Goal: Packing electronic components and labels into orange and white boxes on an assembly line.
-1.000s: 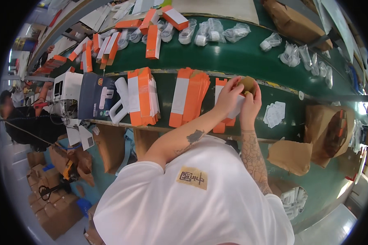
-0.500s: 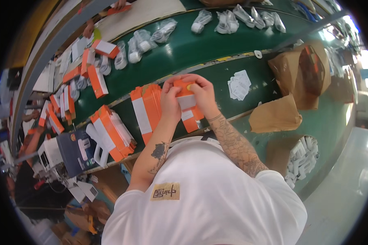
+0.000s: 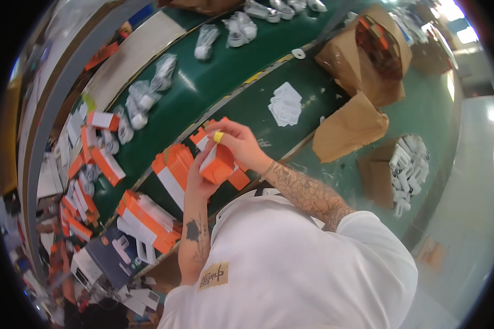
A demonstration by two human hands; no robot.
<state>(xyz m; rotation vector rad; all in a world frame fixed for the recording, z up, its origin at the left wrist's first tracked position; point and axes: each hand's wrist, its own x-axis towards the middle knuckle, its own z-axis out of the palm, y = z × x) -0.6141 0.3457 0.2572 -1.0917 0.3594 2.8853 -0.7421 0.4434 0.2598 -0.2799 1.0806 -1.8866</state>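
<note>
A small orange-and-white carton (image 3: 218, 166) is held up in front of my chest, its orange end toward me. My left hand (image 3: 201, 183) wraps its near left side. My right hand (image 3: 240, 145), a yellow cover on one digit, pinches at the carton's far top edge; some fingertips are hidden. Beneath and beyond the hands lie more orange flaps (image 3: 239, 179). To the left, flat orange-and-white cartons (image 3: 173, 174) stand in a row, and a second bundle of flat cartons (image 3: 147, 220) lies nearer me.
White leaflets (image 3: 285, 104) lie right of my hands. Beyond the striped edge, bagged white devices (image 3: 142, 97) line the green belt (image 3: 195, 82). At right are a brown paper bag (image 3: 340, 68) and a box of white devices (image 3: 409, 170). Another person's hand (image 3: 125, 30) shows far left.
The carton has turned in my hands, its orange end now facing me. My right hand has shifted to its far edge. The whole view has swung round, moving surroundings across the picture.
</note>
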